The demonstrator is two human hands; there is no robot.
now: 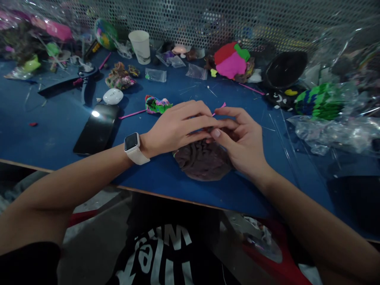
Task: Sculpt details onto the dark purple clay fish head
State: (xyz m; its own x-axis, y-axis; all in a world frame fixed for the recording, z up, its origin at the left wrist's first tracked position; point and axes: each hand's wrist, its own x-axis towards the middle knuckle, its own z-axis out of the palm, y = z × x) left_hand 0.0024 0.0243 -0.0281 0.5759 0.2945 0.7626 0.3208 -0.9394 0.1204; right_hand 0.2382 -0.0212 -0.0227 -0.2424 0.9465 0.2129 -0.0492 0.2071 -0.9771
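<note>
Brown clay (pixel 204 164) sits on the blue table (pixel 154 178) near its front edge, both hands over its far part: left hand (pixel 184 124) loosely bent, fingers reaching to the right, right hand (pixel 245 138) curled with thumb and fingers bunched at the left fingertips, can't tell if either grips anything. Phone (pixel 96 130) lies left of them, white case (pixel 113 96) just past it, then cup (pixel 140 47) by the mesh (pixel 184 19) at back.
</note>
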